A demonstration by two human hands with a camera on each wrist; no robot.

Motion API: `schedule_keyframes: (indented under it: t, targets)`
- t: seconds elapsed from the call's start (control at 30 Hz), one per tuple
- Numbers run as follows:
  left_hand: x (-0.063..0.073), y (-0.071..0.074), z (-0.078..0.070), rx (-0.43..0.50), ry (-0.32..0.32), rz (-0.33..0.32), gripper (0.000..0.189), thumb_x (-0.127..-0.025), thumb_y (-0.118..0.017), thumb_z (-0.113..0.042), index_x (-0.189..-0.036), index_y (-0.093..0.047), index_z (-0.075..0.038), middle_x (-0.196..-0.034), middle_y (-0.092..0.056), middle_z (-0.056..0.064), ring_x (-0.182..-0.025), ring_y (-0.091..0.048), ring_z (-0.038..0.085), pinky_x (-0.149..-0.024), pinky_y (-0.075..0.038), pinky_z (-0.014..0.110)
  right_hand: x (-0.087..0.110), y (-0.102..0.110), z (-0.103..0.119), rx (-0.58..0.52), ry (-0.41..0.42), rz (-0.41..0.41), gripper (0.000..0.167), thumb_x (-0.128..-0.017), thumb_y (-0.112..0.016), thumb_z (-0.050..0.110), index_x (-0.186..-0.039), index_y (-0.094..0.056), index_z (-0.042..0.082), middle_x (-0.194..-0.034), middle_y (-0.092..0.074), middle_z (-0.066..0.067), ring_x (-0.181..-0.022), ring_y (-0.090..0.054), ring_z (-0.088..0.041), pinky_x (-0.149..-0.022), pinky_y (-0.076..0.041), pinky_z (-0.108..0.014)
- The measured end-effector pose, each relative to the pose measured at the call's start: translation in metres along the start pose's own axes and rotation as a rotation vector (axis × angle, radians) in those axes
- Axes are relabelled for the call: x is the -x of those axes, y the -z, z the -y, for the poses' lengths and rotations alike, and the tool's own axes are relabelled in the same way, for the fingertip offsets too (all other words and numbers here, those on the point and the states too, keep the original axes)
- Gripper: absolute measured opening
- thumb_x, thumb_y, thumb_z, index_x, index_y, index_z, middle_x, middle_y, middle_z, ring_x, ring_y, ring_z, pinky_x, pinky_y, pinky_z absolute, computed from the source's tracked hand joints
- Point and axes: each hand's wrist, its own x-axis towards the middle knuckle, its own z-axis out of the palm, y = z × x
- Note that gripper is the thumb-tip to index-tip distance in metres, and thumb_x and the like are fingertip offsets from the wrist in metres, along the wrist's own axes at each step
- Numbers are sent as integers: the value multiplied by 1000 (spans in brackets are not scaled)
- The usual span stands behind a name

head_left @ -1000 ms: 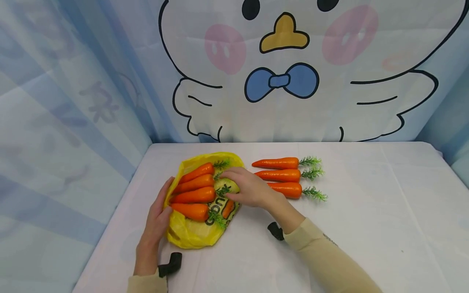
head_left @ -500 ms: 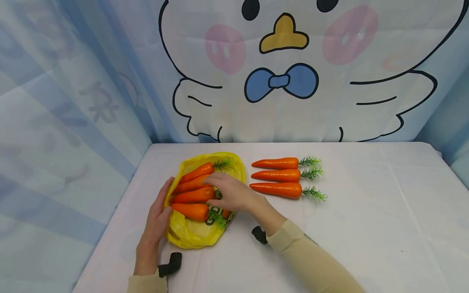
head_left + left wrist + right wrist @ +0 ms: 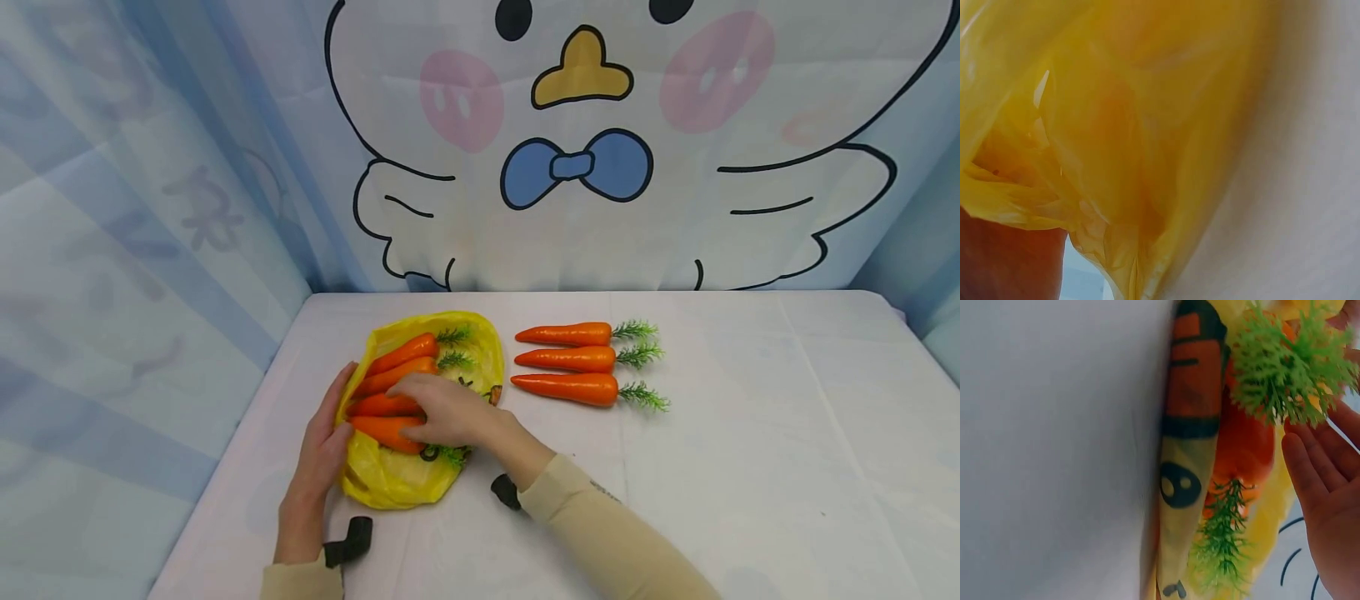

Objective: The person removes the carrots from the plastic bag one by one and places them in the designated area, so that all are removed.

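A crumpled yellow plastic bag (image 3: pixel 386 483) lies on the left half of the table, its opening spread. Several orange toy carrots (image 3: pixel 407 353) rest in it side by side, green tops pointing right. At the bag's left edge, my left hand (image 3: pixel 318 458) grips the yellow film near the carrot tips; yellow plastic fills the left wrist view. My right hand (image 3: pixel 453 410) reaches over the nearer carrots, fingers spread and partly covering two of them. In the right wrist view, its extended fingers are beside a leafy green carrot top (image 3: pixel 1285 365).
Three more carrots (image 3: pixel 573 389) lie in a row right of the bag, tips pointing left. The white-covered table (image 3: pixel 750 467) meets a cartoon-printed curtain (image 3: pixel 570 242) at the back. Another pale blue curtain (image 3: pixel 150 317) hangs along the left side.
My right hand has moved left and toward the near side, from the carrot tops onto the nearer carrots in the bag. My left hand stays at the bag's edge.
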Motion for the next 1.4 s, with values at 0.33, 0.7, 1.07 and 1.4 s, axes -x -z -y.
schedule_keyframes:
  t: [0.33,0.7,1.07,1.4]
  targets:
    - [-2,0,3,0,-5,6,80,-87,-39,10,-161,-28,-17,-164,-28,9,-150,-23,29,-120,-20,52,-7,-15,1,39,75,13,48,-95,-70,20,-141,-59,10,-133,-63,2,-118,-56,-10,-104,-41,-19]
    - [-2,-1,3,-1,-9,2,80,-87,-39,10,-161,-29,-18,-164,-29,8,-149,-24,27,-119,-21,32,-7,-24,10,143,-49,74,42,-93,-73,24,-132,-64,13,-121,-66,3,-108,-59,-11,-98,-46,-21]
    - [-1,-1,2,4,-2,0,80,-87,-41,10,-161,-29,-17,-164,-29,8,-150,-24,26,-117,-21,25,-6,-24,11,125,-119,111,36,-90,-75,23,-125,-66,14,-109,-66,6,-92,-58,-9,-86,-50,-21]
    - [-1,-1,1,12,-4,-1,81,-86,-39,11,-160,-31,-20,-164,-29,5,-150,-23,22,-121,-18,44,2,-11,9,56,-84,88,41,-90,-75,15,-129,-66,12,-112,-67,8,-89,-56,-8,-85,-48,-18]
